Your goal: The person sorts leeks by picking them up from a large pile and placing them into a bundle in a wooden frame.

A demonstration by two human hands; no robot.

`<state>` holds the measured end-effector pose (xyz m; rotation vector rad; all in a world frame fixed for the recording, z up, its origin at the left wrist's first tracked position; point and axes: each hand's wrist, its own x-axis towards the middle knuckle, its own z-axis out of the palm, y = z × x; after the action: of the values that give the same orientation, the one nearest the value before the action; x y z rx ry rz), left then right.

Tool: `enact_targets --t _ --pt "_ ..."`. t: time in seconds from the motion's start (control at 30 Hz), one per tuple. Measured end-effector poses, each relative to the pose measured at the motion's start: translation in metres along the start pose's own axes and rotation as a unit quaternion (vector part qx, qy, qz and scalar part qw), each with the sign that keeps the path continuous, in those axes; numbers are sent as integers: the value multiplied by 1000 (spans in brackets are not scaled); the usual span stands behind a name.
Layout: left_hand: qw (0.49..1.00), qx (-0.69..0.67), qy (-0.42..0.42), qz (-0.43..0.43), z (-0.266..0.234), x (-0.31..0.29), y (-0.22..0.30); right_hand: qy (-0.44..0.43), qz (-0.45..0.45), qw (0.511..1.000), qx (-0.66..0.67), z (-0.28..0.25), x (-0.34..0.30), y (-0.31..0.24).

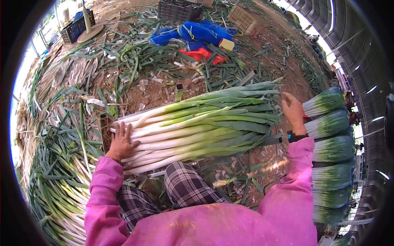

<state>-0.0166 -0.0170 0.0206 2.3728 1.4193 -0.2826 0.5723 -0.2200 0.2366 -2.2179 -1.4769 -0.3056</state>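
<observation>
A thick pile of long green onions (pixel 197 127) lies across a low metal stand in front of my knees, white ends to the left and green leaves to the right. On the white ends rests my left hand (pixel 121 141), its fingers spread flat. Just past the leaf tips is my right hand (pixel 292 111), fingers stretched out and holding nothing; whether it touches the tips I cannot tell. The metal stand (pixel 106 133) shows at the pile's left end, and most of it is hidden beneath the onions.
Loose green onions (pixel 61 184) heap at my left. Several bundled green onions (pixel 332 149) line up at my right. Beyond the stand lie trimmed leaves (pixel 135 57), blue netting (pixel 197 33) and a red bag (pixel 203 54). Farther back stand a black crate (pixel 178 11) and a tan crate (pixel 242 18).
</observation>
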Motion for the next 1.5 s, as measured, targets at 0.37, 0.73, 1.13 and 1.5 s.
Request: enact_targets --t 0.37,0.73,1.13,1.5 --pt "999 -48 5 -12 -8 -4 7 -191 50 975 -97 252 99 -42" --pt "997 -58 15 -50 13 -31 -15 -153 133 979 -17 339 104 -21" --pt "989 -140 48 1 -1 -18 -7 -276 -140 946 98 239 46 -155" --pt "873 -456 171 24 -62 -82 -66 -427 -263 860 -95 230 -37 -194"
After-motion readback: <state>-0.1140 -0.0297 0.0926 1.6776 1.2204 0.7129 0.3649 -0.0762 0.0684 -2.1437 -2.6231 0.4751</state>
